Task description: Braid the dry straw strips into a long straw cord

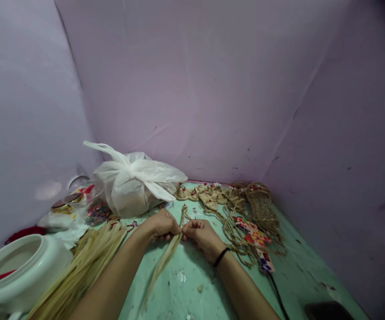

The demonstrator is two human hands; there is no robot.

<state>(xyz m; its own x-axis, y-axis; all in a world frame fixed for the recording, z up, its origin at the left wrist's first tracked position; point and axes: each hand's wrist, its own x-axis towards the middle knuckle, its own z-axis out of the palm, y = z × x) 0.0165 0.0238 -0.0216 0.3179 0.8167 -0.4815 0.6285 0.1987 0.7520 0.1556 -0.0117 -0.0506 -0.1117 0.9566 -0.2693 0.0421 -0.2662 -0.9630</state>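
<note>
My left hand point(160, 226) and my right hand point(201, 234) meet over a green table point(292, 275), fingers pinched together on a thin bundle of pale straw strands point(165, 262). Above the fingers the straw rises as a short twisted cord; below them the loose ends trail toward me. A black band circles my right wrist. A heap of loose straw strips point(82, 264) lies to the left of my left forearm.
A knotted white plastic bag point(135, 182) sits behind my hands. Several woven straw pieces with red beads point(235, 200) lie at the back right. A white tub point(19, 266) and jars of beads point(89, 204) stand at left. Purple walls enclose the table.
</note>
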